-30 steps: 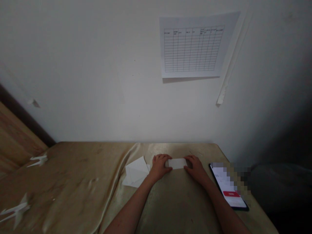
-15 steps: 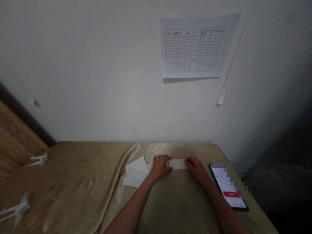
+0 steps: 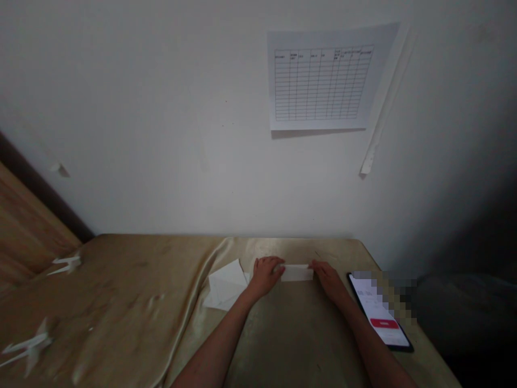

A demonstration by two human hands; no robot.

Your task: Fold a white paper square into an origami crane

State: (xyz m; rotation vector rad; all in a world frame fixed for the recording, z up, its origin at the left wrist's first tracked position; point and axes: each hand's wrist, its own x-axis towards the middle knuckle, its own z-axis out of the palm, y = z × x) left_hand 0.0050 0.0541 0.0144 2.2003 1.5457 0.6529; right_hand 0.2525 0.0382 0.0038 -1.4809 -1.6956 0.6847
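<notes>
A small white folded piece of paper (image 3: 297, 274) lies lengthwise on the cloth-covered table, with a slanting line visible near its upper edge. At its left end, my left hand (image 3: 267, 274) has its thumb and fingers closed on the upper corner. My right hand (image 3: 326, 277) pinches the upper right corner, fingers together. The fingertips partly hide both ends of the paper. Left of my left wrist, several loose white paper sheets (image 3: 225, 284) overlap, partly covered by my forearm.
A phone (image 3: 379, 312) with a lit screen lies at the table's right side. Two folded white paper figures (image 3: 30, 345) rest on the left. Behind the gold tablecloth (image 3: 129, 280) rises a wall with a printed table sheet (image 3: 323, 81).
My left thumb has moved up from the paper's lower left corner toward its upper edge. My right fingers have shifted slightly right, to the paper's end. A slanting line now shows on the paper.
</notes>
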